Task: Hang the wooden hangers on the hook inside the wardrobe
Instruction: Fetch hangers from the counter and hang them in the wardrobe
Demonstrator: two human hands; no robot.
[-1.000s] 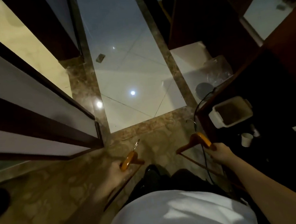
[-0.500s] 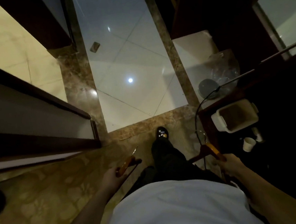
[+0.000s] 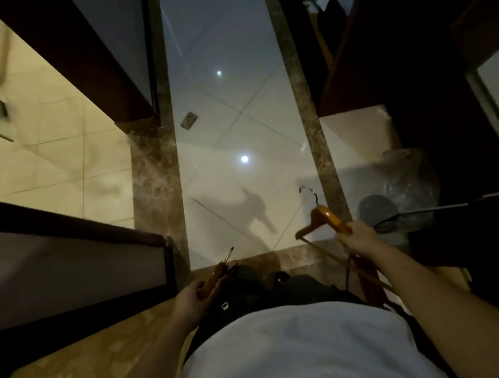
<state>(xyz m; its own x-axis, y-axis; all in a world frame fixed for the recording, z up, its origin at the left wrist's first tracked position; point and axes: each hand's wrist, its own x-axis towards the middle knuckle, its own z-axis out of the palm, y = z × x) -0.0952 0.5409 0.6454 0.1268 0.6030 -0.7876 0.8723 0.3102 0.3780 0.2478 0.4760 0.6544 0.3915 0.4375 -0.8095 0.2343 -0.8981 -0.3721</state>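
Two wooden hangers, one per hand: left hand [image 3: 189, 301] grips the left hanger [image 3: 217, 278] low; right hand [image 3: 358, 237] grips the right hanger [image 3: 321, 218], arm extended forward.

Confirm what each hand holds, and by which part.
Left hand grips the left hanger along one wooden arm; right hand grips the right hanger by one arm.

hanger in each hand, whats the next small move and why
Probably look up toward the dark cabinet on the right to find the hook. The left hand grips the left hanger, the right hand the right hanger, both low over the floor, and no hook is in view.
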